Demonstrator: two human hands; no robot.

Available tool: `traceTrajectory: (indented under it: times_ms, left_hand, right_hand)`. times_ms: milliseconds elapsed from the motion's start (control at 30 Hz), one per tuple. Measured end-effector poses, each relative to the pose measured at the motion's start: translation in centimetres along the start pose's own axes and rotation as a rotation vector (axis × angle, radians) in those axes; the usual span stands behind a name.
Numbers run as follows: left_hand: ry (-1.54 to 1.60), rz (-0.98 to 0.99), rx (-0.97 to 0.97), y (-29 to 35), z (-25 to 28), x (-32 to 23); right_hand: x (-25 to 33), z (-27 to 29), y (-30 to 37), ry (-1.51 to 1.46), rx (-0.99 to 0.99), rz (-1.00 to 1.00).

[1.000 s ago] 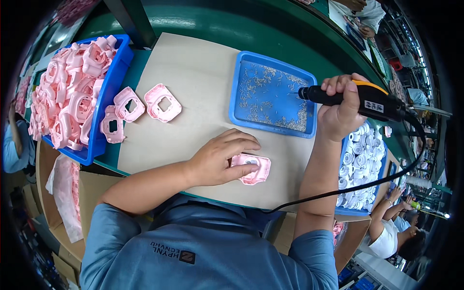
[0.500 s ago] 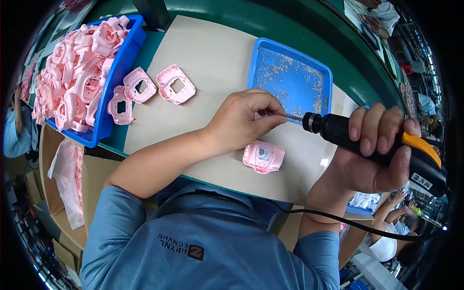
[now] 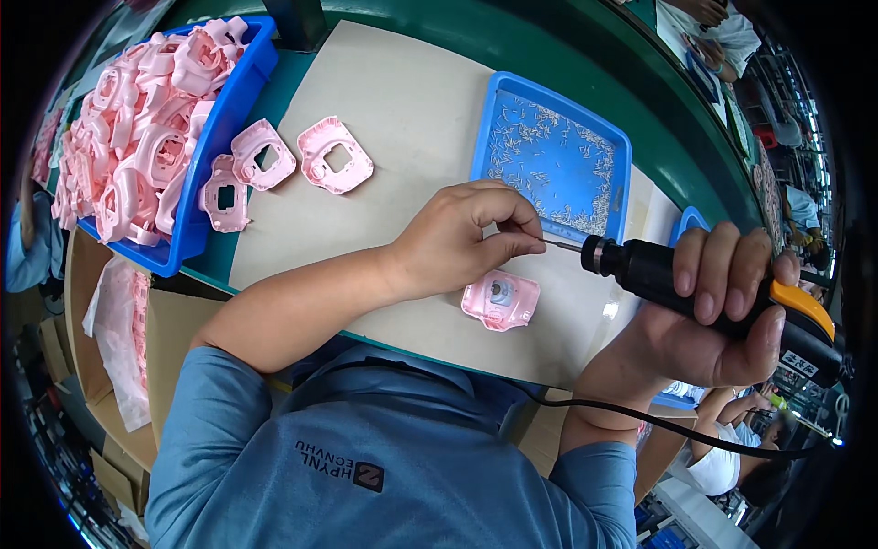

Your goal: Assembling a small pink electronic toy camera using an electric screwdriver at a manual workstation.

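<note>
My right hand (image 3: 681,343) is wrapped round a black electric screwdriver (image 3: 647,267) with an orange lever, held nearly level and pointing left. My left hand (image 3: 457,229) pinches thumb and forefinger together at the tip of its thin bit; anything between those fingertips is too small to make out. Just below the left hand, a pink plastic housing (image 3: 523,298) with a grey-white round piece in it lies on the board. A shallow blue tray (image 3: 492,110) of small loose metal screws (image 3: 526,137) lies beyond both hands.
Several empty pink frames, one of them here (image 3: 352,174), lie at the board's left. A blue bin (image 3: 197,215) heaped with pink shells (image 3: 137,188) stands beside them. The screwdriver's black cable (image 3: 640,413) crosses my right forearm. Other people sit at the far right.
My right hand and the screwdriver have shifted slightly down and right, showing more of the bit. The left hand stays pinched near its tip, a little lower.
</note>
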State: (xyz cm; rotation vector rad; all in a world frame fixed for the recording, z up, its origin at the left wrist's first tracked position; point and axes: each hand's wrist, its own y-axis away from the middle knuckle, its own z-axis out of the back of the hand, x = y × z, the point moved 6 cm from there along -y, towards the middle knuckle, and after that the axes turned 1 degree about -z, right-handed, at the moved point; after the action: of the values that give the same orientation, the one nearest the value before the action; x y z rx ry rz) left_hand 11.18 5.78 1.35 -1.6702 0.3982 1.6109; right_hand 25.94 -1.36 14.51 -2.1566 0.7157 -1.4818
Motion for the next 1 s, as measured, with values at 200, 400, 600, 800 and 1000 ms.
traceTrajectory:
  times_ms: [200,400,600,800,1000]
  left_hand:
    - [0.048,0.021,0.078,0.1,-0.2,0.1]
    - [0.276,0.164,0.213,0.7,-1.2,1.3]
    - [-0.04,0.026,0.326,1.3,-2.3,-0.4]
    - [-0.315,-0.048,0.483,3.8,-3.9,1.3]
    - [-0.293,-0.11,0.436,3.8,-4.2,1.6]
  right_hand:
    - [-0.1,-0.6,0.1,-0.022,-0.06,-0.02]
    - [0.2,-1.0,0.9,-0.031,-0.016,-0.045]
    - [0.9,-1.5,2.4,0.069,0.054,-0.13]
    - [0.1,-2.5,5.7,0.187,0.064,-0.135]
    - [-1.6,-3.2,6.8,0.258,0.064,-0.122]
